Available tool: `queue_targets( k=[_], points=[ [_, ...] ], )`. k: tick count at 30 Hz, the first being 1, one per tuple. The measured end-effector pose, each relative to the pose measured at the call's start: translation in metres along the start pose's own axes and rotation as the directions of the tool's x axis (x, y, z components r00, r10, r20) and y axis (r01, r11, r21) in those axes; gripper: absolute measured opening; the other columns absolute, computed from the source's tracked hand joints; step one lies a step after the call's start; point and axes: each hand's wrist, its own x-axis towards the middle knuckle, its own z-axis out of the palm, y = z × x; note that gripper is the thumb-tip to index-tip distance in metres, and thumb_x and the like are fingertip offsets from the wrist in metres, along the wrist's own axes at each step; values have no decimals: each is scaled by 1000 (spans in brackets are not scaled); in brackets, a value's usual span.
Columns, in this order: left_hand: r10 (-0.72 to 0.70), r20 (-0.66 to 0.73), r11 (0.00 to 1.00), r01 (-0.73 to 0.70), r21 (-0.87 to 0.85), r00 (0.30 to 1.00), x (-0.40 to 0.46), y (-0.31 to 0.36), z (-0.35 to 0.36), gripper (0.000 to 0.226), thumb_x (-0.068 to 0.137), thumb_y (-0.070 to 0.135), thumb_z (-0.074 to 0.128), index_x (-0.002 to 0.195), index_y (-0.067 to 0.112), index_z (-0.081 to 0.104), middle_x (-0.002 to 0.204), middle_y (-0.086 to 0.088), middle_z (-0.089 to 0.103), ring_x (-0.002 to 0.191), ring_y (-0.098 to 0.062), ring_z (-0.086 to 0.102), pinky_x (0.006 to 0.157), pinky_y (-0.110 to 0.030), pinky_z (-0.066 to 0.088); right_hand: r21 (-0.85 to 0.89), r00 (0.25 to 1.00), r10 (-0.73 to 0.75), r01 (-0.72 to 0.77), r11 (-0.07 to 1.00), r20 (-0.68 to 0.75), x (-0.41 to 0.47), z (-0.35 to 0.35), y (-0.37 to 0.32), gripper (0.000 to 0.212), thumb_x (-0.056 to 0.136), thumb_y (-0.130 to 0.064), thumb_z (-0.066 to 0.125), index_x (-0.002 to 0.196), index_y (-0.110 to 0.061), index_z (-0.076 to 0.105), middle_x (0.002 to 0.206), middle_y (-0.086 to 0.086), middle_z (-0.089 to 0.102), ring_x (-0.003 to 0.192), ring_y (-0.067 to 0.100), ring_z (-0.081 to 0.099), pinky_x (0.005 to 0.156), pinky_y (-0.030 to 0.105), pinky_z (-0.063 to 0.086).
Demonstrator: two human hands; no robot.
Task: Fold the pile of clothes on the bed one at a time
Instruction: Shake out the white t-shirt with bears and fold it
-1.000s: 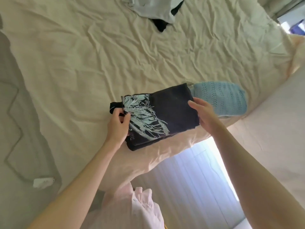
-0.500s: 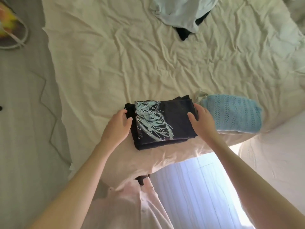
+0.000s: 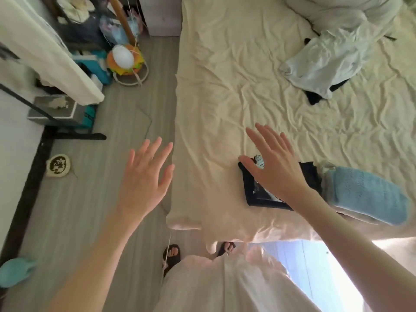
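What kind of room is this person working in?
Most likely a home bedroom: a bed with a wrinkled cream sheet, loose clothes heaped on it, and household clutter on the grey floor alongside.

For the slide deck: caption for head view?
Both hands open above folded black shirt; unfolded pile waits.

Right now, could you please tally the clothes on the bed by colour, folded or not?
Black with pale print, folded: 1, the black T-shirt
Light blue knit, folded: 1, the blue knit
Pale mint, unfolded: 1, the pale garment
Black, mostly hidden under the pale garment: at least 1, the black item
Total: 4 visible
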Motion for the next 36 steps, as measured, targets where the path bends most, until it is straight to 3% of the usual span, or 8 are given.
queue_targets(
  k=[7,13,18,24,30,36],
  points=[
    [-120,6,992,120,-35,993,-48,-104,-53,50,97,38,37,145,24,32,153,-4,28,144,-21,15,116,-47,17,40,998,-53,52,998,22,19,39,-119,60,92,-46,52,144,-19,39,152,7,32,143,25,24,117,48,16],
    [-75,65,996,78,-32,995,-48,-229,-100,51,97,41,34,146,25,30,154,-2,25,145,-20,13,118,-43,14,89,999,7,-10,996,32,46,97,-233,70,88,-59,34,145,-18,37,151,9,34,141,27,28,113,51,24],
    [-44,50,999,45,-27,998,-41,-306,-146,51,96,40,34,143,22,36,151,-5,32,143,-22,19,116,-43,19,150,998,61,-65,987,26,73,121,-308,61,92,-45,50,145,-19,37,149,8,37,136,27,35,113,43,26],
    [12,80,999,-9,-42,997,-6,-345,-156,51,97,41,34,144,23,34,152,-2,30,144,-20,17,116,-40,16,110,995,94,-97,989,34,96,133,-338,65,90,-54,40,146,-21,34,150,5,35,137,24,33,113,47,27],
    [67,109,997,-63,-37,992,28,-358,-155,51,97,44,32,145,26,31,153,0,28,144,-18,15,117,-39,15,74,995,101,-101,992,3,139,133,-344,63,91,-49,45,145,-17,37,148,10,39,135,27,36,111,51,28],
    [45,143,998,-40,-42,989,93,-375,-151,53,97,45,31,147,28,27,155,2,23,145,-17,11,118,-39,13,71,998,58,-59,996,16,214,134,-338,68,89,-56,32,147,-20,33,151,7,33,141,23,27,116,48,19]
  ],
)
